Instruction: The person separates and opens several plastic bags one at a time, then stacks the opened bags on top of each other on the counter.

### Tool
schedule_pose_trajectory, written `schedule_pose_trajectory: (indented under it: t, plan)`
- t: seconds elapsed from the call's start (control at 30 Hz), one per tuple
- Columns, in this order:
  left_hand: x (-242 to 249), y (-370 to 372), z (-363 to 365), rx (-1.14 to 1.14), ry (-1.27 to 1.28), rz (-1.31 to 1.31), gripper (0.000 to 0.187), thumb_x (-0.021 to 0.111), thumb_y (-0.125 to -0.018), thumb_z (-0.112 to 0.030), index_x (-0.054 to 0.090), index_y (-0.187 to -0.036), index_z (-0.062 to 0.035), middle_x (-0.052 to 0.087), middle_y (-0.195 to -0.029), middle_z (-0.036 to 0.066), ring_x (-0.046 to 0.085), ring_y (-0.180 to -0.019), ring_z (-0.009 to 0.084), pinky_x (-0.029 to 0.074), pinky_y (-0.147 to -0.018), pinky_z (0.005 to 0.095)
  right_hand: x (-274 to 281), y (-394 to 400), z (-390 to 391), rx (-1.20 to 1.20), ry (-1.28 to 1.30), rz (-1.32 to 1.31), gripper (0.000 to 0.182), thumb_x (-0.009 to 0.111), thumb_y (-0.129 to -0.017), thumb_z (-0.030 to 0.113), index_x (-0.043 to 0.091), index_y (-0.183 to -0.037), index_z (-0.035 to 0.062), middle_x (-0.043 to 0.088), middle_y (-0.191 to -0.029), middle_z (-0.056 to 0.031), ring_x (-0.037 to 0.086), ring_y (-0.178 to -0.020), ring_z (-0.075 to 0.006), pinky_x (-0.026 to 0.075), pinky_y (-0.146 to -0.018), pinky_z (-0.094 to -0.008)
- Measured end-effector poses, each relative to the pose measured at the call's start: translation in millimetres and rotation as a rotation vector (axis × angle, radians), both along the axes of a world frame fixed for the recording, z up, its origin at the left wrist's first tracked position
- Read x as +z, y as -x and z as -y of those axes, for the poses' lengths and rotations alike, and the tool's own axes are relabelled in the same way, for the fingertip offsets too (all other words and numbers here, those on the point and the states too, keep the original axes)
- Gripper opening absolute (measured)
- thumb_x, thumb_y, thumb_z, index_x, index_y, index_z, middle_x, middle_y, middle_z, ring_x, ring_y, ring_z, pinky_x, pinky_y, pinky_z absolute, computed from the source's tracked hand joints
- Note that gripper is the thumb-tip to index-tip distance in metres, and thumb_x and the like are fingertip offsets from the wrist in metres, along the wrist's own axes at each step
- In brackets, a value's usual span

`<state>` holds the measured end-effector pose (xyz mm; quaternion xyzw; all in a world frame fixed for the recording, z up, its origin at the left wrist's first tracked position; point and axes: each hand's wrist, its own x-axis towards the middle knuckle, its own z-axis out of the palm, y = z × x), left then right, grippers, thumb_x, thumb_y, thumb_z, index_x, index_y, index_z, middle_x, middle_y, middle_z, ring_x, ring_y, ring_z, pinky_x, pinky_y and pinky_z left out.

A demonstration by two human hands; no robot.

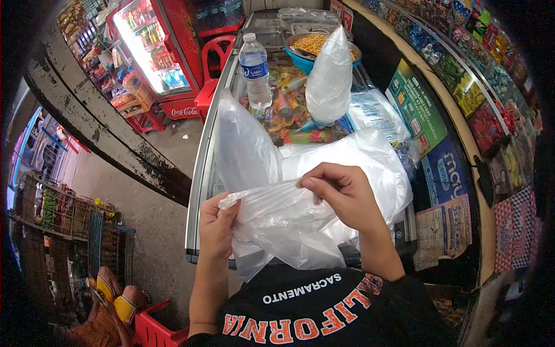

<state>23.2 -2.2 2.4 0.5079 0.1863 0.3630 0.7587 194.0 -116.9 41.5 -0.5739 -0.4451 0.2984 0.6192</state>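
Note:
A thin white plastic bag point(283, 217) is stretched between my two hands in front of the black shirt. My left hand point(218, 225) pinches its left corner between thumb and fingers. At the bag's upper right edge, my right hand point(344, 194) holds the plastic with thumb and forefinger. Behind it, more white plastic bags point(376, 168) lie heaped on the glass-topped counter, and a clear plastic bag point(243, 139) stands up at the left. Farther back are a water bottle point(255, 72) and an upright white plastic-wrapped bundle point(329, 81).
A blue bowl point(300, 62) of snacks and metal trays point(260, 39) sit at the counter's far end. Hanging packets line the right side. Left are a red drinks fridge point(167, 52), a red chair point(217, 58) and a seated person point(115, 301) in yellow shorts.

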Motion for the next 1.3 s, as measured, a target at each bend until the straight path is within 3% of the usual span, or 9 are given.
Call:
schedule_pose_trajectory:
  t: [0.07,0.2,0.33,0.53,0.63,0.8,0.97,1.17,1.3]
  plan:
    - [-1.2,-1.1,1.8,0.077,0.005,0.031,0.019,0.05,-0.081,-0.017,0.056,-0.085,0.0007,0.059,-0.077,0.005,0.055,-0.066,0.0092,0.044,-0.06,0.0206,-3.0,-10.9,3.9,0.019,0.049,0.026,0.012,0.058,-0.074,0.011,0.058,-0.074,-0.0007,0.055,-0.063,-0.0022,0.046,-0.054,-0.0047,0.035,-0.049,-0.0151]
    - [1.4,1.8,-0.8,0.446,-0.043,0.011,0.035,0.044,-0.084,-0.03,0.046,-0.105,-0.0022,0.053,-0.101,0.01,0.053,-0.087,0.0173,0.045,-0.074,0.0298,-23.6,-31.7,-4.2,0.179,-0.265,-0.386,0.108,0.068,-0.042,0.06,0.025,-0.121,-0.0007,0.037,-0.119,-0.0122,0.034,-0.112,-0.0204,0.024,-0.093,-0.0332]
    - [16.0,-4.5,0.8,0.55,0.043,0.079,0.056,0.032,-0.084,-0.045,0.029,-0.121,-0.0031,0.038,-0.118,0.011,0.041,-0.105,0.0219,0.036,-0.087,0.0328,-57.7,-25.3,-8.9,0.362,-0.038,-0.085,0.098,0.072,-0.055,0.038,0.017,-0.128,0.0033,0.034,-0.123,-0.0103,0.031,-0.114,-0.0218,0.023,-0.093,-0.0337]
    - [19.8,2.4,0.2,0.654,0.138,0.087,0.045,0.04,-0.083,-0.042,0.043,-0.109,-0.0058,0.048,-0.106,0.008,0.049,-0.093,0.0192,0.041,-0.081,0.032,-72.9,-5.2,-21.6,0.082,0.073,-0.332,0.02,0.053,-0.079,0.017,0.057,-0.09,0.0009,0.058,-0.081,-0.003,0.052,-0.073,-0.008,0.041,-0.069,-0.0212]
    - [8.6,20.9,-17.5,0.595,0.253,0.084,0.046,0.042,-0.081,-0.044,0.042,-0.11,-0.0082,0.047,-0.104,0.007,0.05,-0.089,0.0187,0.041,-0.079,0.0314,-68.4,-21.1,-15.5,-0.019,0.111,-0.355,0.018,0.049,-0.082,0.016,0.058,-0.081,0.0003,0.053,-0.064,0.0028,0.044,-0.055,-0.0027,0.036,-0.052,-0.0169]
    - [-21.7,46.4,-34.8,0.624,0.118,0.073,0.033,0.036,-0.085,-0.03,0.041,-0.112,-0.0113,0.048,-0.093,0.008,0.053,-0.081,0.0212,0.047,-0.071,0.0362,-37.0,-47.1,1.1,0.518,0.269,-0.029,0.035,0.069,-0.063,0.009,0.053,-0.092,-0.0003,0.055,-0.071,0.0,0.046,-0.062,-0.0017,0.037,-0.055,-0.017]
    - [-20.0,57.5,-33.3,0.615,0.1,0.199,0.044,0.039,-0.081,-0.044,0.045,-0.11,-0.0115,0.051,-0.092,0.012,0.054,-0.079,0.0231,0.047,-0.068,0.0375,-46.1,-65.0,10.7,0.446,0.323,0.106,0.026,0.069,-0.06,0.005,0.056,-0.082,0.0006,0.057,-0.075,-0.0016,0.05,-0.069,-0.0043,0.039,-0.061,-0.0183]
    - [-48.5,83.0,-10.9,0.143,0.042,0.383,0.046,0.038,-0.079,-0.048,0.05,-0.105,-0.011,0.053,-0.089,0.012,0.054,-0.078,0.0237,0.046,-0.067,0.0381,-58.2,-45.9,-5.1,-0.332,-0.183,-0.855,0.015,0.06,-0.074,0.013,0.056,-0.085,0.0035,0.058,-0.074,-0.0033,0.053,-0.063,-0.0103,0.043,-0.06,-0.0212]
    - [-49.8,80.3,-55.3,-0.172,0.007,0.483,0.049,0.038,-0.078,-0.051,0.053,-0.101,-0.0107,0.054,-0.086,0.013,0.055,-0.077,0.0241,0.046,-0.066,0.0385,-56.9,-32.3,-10.3,-0.263,-0.253,-0.935,0.015,0.056,-0.077,0.016,0.055,-0.087,0.004,0.056,-0.073,-0.0014,0.052,-0.057,-0.0099,0.043,-0.053,-0.0203]
